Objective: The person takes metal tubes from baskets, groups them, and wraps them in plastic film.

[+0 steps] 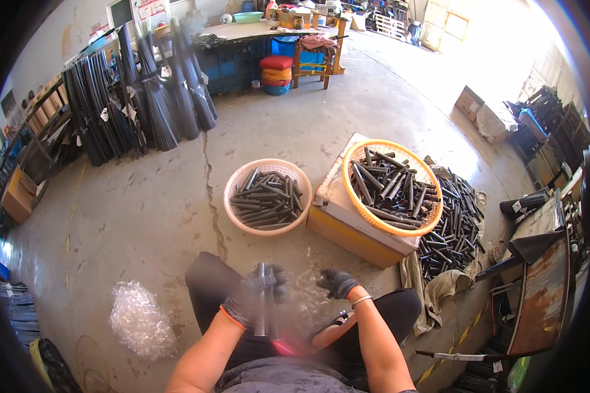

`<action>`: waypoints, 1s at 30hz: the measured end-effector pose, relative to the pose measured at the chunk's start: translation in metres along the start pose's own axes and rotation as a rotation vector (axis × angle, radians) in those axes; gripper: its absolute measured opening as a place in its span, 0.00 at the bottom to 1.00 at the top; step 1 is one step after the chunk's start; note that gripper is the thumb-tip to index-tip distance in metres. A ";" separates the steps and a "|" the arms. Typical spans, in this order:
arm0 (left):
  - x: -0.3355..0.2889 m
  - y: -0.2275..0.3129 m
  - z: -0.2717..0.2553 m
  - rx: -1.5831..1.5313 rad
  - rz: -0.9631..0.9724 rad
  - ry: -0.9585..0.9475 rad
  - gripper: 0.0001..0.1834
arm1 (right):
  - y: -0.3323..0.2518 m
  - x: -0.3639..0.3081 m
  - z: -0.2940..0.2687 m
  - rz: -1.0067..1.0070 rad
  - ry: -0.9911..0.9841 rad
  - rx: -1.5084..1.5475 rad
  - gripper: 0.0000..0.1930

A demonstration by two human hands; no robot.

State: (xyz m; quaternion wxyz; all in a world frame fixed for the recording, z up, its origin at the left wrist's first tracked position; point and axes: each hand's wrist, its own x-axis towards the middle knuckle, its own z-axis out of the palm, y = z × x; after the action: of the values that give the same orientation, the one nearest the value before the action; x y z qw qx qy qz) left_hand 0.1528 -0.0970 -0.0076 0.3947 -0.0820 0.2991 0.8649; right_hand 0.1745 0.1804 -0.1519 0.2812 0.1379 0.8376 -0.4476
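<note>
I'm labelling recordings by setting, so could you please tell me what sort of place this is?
Probably a factory workshop: bundles of long dark rods stand on the grey concrete floor, and a round orange plastic basket holds short black tubes.

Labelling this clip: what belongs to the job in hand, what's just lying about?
Likely the job:
- dark tubes in left hand
- pink basket
- orange basket
- clear plastic pile, probably

Likely lying about:
- upright rod bundles
- red cushion
- green basin

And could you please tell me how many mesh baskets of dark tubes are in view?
2: the pale pink basket on the floor, and the orange basket on a box to its right. Others may be hidden farther back.
</note>
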 end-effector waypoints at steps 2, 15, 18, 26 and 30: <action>0.001 -0.001 0.000 0.082 -0.009 -0.007 0.20 | -0.080 -0.057 -0.024 -0.278 -0.093 0.592 0.30; 0.004 -0.004 0.008 0.158 -0.084 -0.093 0.27 | 0.004 0.018 0.050 -0.122 0.297 -0.244 0.16; 0.008 0.001 -0.018 0.285 0.020 -0.044 0.24 | 0.077 0.030 0.032 0.115 0.130 -0.573 0.20; 0.019 -0.012 0.008 0.109 -0.135 -0.035 0.22 | -0.108 -0.077 0.002 -0.616 -0.087 0.799 0.24; 0.007 0.001 0.018 0.052 -0.160 -0.092 0.25 | -0.086 -0.078 0.028 -0.552 -0.185 0.952 0.20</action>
State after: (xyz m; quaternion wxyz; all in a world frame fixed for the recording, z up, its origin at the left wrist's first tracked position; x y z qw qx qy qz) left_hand 0.1493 -0.0831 0.0045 0.4777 -0.0557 0.2954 0.8255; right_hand 0.2054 0.1104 -0.0606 0.1328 -0.0146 0.5200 -0.8437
